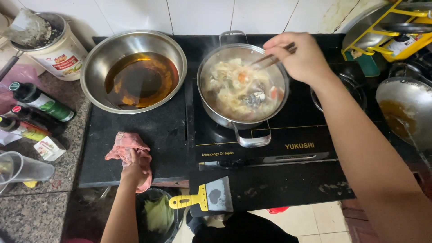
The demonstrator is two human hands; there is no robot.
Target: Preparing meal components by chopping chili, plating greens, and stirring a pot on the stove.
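Chopsticks, a single dark slender wooden pair (275,56), sit pinched in the right hand (300,57), their tips angled down over the far rim of the round steel two-handled pot (243,85). They look light and stiff, probably a bit slick from steam, and are best gripped near the upper ends, as that hand does, fingers closed round them. The pot stands on the black induction cooktop (288,144), full of pale noodles or cabbage in broth with orange carrot bits; it would likely be heavy and hot, so its two loop handles are the places to take it.

Left of it rests one wide steel bowl (133,71) holding dark amber oil, liable to slosh. Nearer me, the left hand (133,170) is clenched on a soft pink crumpled cloth (129,155) lying on the black mat; it is limp and easy to bunch.

One yellow-handled metal scraper (203,198) lies at the front edge. Three dark bottles (31,112) lean on the granite counter at left, beside one white lidded tub (54,45).
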